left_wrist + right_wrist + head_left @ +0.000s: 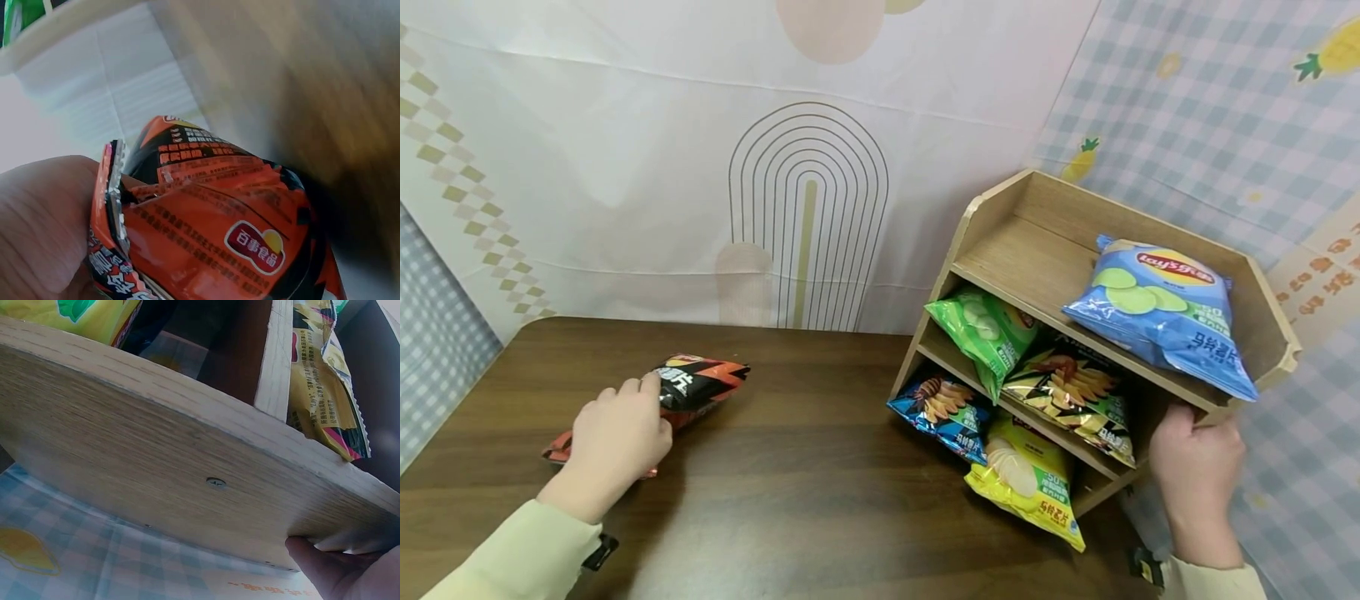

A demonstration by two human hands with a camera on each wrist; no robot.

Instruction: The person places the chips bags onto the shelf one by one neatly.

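My left hand grips a black and red bag of chips at the left of the table; in the left wrist view the bag's orange-red back shows, its crimped edge beside the hand. At the right, my right hand holds the side of a small wooden shelf, just below its top board. The right wrist view shows the thumb against the outer side panel; the other fingers are mostly hidden. The shelf stands at an angle on the table.
A blue chip bag lies on the shelf's top. Green and black-gold bags fill the middle level. Dark blue and yellow bags stick out below. Patterned cloths hang behind the brown table.
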